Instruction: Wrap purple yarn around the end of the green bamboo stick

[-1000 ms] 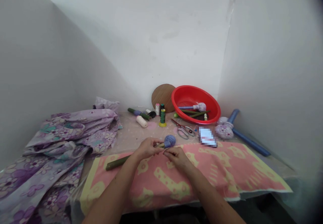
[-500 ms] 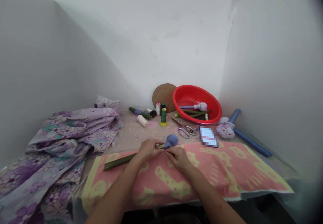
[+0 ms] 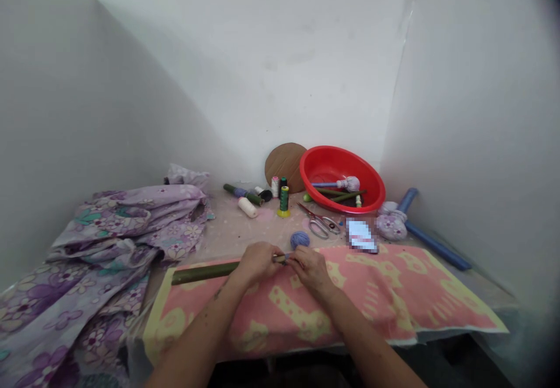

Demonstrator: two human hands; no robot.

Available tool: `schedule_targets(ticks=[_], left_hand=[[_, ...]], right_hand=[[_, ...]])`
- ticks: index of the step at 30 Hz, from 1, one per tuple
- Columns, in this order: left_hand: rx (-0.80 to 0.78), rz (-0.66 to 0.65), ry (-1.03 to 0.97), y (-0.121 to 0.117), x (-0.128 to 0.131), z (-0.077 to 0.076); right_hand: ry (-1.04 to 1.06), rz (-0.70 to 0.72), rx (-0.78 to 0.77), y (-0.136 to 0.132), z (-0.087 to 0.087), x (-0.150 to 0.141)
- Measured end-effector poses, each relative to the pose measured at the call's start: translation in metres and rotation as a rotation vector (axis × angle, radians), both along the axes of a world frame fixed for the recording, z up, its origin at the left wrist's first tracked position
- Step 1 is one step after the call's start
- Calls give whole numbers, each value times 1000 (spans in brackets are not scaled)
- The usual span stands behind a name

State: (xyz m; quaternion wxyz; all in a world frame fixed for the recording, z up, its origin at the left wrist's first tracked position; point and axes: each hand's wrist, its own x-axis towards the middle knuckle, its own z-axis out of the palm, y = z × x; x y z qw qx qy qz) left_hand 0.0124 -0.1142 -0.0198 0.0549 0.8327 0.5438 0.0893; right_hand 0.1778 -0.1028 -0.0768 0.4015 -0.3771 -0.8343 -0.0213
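Your left hand (image 3: pixel 258 262) is closed around a green bamboo stick (image 3: pixel 205 272), near its end, and the stick runs out to the left, lying roughly level just above a pink and yellow towel (image 3: pixel 376 300). Your right hand (image 3: pixel 311 270) is pinched at the stick's tip, right beside your left hand, with a small bit of blue showing there. A blue yarn ball (image 3: pixel 300 240) sits on the table (image 3: pixel 227 224) just past your right hand; you can't tell whether a strand joins it to the stick.

Farther off are thread spools (image 3: pixel 284 199), with a cream spool (image 3: pixel 247 207) and another bamboo stick (image 3: pixel 243 194) to their left. Scissors (image 3: pixel 318 224) lie open nearby, beside a blurred flat item (image 3: pixel 361 236). A red basin (image 3: pixel 376 186) holds more sticks, with a round piece of cardboard (image 3: pixel 282 163) behind it. To the right are a flowered bundle (image 3: pixel 391 226) and a blue tube (image 3: pixel 437 249). Flowered purple cloth (image 3: pixel 109 242) is heaped on your left.
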Motion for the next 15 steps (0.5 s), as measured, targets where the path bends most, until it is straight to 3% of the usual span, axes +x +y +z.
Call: schedule_targets(ticks=[8, 15], left_hand=[[-13, -61, 20, -7, 2, 7], [-67, -190, -73, -15, -2, 15]], right_hand=[[138, 67, -118, 6, 2, 2], [338, 251, -330, 14, 3, 6]])
